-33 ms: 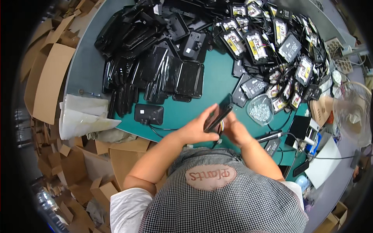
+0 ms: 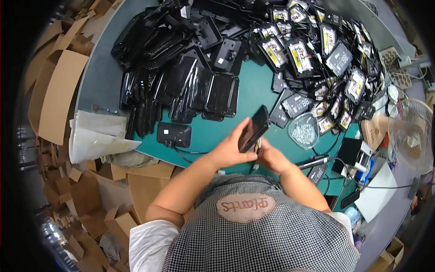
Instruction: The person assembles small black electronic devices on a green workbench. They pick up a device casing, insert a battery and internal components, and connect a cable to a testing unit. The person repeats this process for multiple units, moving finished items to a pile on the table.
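My left hand [image 2: 230,148] grips a black rectangular plastic housing [image 2: 255,130], tilted up on edge above the near side of the green table. Thin coloured wires [image 2: 258,146] show at the housing's lower right edge. Against those wires is my right hand [image 2: 273,158], its fingers curled in; their tips are partly hidden, so what they pinch cannot be made out. Left of my hands lies another black housing [image 2: 174,134] with a small white label and a cable. To the right sits a clear bowl of small screws [image 2: 303,131].
Stacked black covers [image 2: 219,94] fill the table's left and back. Wired display units [image 2: 301,56] are heaped at the right. A dark pen-shaped corded tool [image 2: 313,162] lies near my right forearm. Cardboard boxes [image 2: 63,99] crowd the left; white foam sheets [image 2: 99,136] lie at the table's left edge.
The held housing has turned slightly, showing more of its broad side. My right hand has shifted slightly down and left, closer to the wires.
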`<state>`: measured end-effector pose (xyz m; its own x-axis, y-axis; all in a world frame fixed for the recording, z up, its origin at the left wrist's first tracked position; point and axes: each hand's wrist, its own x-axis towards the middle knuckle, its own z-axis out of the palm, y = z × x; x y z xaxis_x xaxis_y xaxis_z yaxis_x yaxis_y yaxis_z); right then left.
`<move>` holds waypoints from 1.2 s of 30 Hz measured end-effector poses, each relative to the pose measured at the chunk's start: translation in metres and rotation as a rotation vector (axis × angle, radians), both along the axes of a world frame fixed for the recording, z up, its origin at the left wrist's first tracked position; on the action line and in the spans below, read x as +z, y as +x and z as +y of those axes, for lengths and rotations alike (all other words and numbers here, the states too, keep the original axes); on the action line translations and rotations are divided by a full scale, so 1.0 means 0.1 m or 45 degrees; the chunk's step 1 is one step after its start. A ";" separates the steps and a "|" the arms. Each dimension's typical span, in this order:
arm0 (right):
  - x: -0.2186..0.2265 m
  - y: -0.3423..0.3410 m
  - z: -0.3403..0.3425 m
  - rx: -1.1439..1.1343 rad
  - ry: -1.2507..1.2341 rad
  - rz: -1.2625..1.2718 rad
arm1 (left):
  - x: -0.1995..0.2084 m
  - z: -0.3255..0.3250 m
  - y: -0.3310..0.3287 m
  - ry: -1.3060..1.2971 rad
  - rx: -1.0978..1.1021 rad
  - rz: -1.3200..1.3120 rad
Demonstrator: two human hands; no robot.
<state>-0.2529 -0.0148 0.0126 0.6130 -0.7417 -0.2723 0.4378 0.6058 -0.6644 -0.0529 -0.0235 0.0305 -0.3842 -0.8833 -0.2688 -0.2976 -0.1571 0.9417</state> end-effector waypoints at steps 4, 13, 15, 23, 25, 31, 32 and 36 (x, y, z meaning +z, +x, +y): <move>-0.27 -0.24 -0.22 0.349 0.062 0.612 | -0.33 -0.18 0.08 -0.188 0.357 -0.622; -0.32 0.09 -1.77 0.104 -1.323 1.707 | -1.20 0.02 0.23 -0.828 0.277 -0.850; -0.29 0.50 -2.26 -0.097 -1.683 1.658 | -1.21 0.01 0.23 -0.828 0.287 -0.836; -0.35 1.04 -3.15 0.319 -2.204 1.859 | -1.08 -0.04 0.28 -0.765 0.253 -0.788; -0.17 0.89 -3.08 -0.238 -2.316 1.475 | -0.95 -0.07 0.28 -0.710 0.310 -0.702; 0.16 0.36 -1.96 -0.477 -0.684 0.990 | -0.09 -0.37 0.13 -1.024 0.478 -0.427; 0.28 0.33 -1.70 -0.457 -0.590 1.007 | 0.03 -0.42 0.07 -1.085 0.474 -0.416; 0.02 0.14 -0.91 -0.561 -0.008 0.196 | 0.41 -0.50 -0.19 -0.965 0.437 -0.511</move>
